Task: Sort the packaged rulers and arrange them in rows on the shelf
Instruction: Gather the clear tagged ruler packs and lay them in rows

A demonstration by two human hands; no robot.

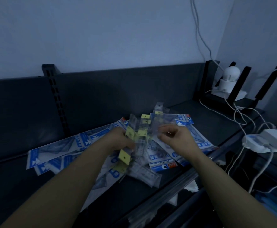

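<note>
My two bare forearms reach forward side by side, and the hands meet over a heap of packets on the dark shelf. Beneath my wrists and spreading out to either side lie blue-and-white geometric-set packets, overlapping at loose angles. My left hand is turned inward, its fingers wrapped around a fanned bunch of clear ruler packets with yellow hang tabs, which stand up from my grasp and tilt away from me. My right hand sits close beside it, knuckles up and fingers curled toward the bunch's right edge. In this dim blur I cannot tell whether it pinches a packet. Beyond my fingertips rises the shelf's back panel, with a slotted upright off to the left. Far right of my right hand trail white cables.
</note>
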